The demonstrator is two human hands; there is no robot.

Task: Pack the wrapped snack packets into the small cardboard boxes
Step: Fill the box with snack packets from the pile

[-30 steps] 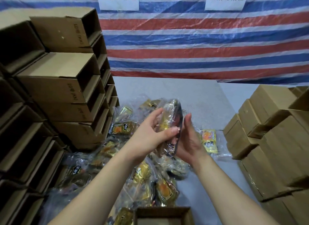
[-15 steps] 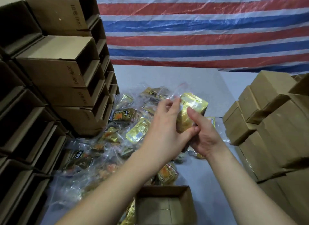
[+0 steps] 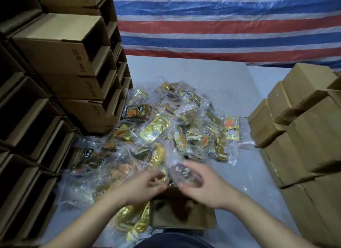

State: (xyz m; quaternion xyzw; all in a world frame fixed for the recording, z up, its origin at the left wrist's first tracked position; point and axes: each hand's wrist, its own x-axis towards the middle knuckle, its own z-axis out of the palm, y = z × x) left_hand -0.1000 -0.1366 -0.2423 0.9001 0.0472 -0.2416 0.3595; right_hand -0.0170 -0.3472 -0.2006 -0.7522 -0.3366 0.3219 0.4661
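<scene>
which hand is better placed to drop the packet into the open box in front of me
Probably the right hand. It holds the clear-wrapped packet directly over the far edge of the open box, so its grip only needs lowering. The left hand sits beside the box, over the packet pile.

A single head-worn wide-angle camera looks forward and steeply down from above the person's lap, close over the bench (image 3: 230, 85). The open box (image 3: 184, 218) sits at 6 o'clock, nearest the lens, with the heap of packets (image 3: 166, 126) at centre. Box stacks (image 3: 60, 59) bow at 9 o'clock, closed cartons (image 3: 299, 129) at 3, and the striped tarpaulin (image 3: 221, 26) at 12, farthest off.
</scene>
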